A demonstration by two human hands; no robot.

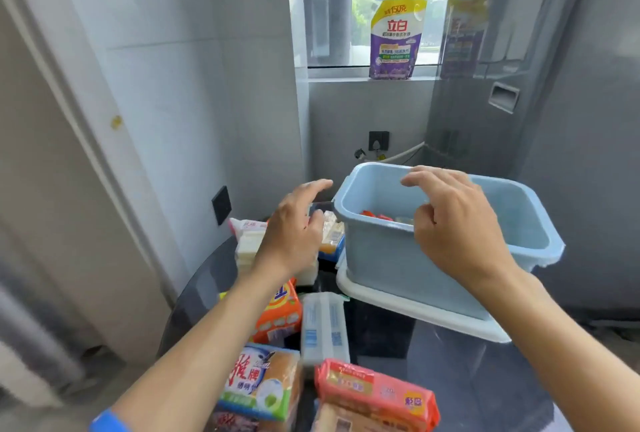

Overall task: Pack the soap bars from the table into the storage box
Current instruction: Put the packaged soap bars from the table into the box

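A light blue storage box (381, 258) stands on a white lid (415, 307) on the dark round table (450, 379). Something red and a pale wrapped item lie at its bottom. My right hand (457, 220) hovers over the box's near rim, fingers apart and empty. To the left of the box, my left hand (294, 227) is raised with fingers spread and empty, above a stack of white soap bars (246, 248). Closer to me lie an orange soap pack (280, 313), a pale blue soap pack (323, 324), a white-and-green soap pack (263, 386) and a pink soap pack (377, 397).
A yellow-blue pack (332, 241) lies beside the box's left wall. A purple detergent pouch (396, 40) stands on the window sill behind. A grey washing machine (554, 119) rises at the right, a wall and door frame (86, 154) at the left.
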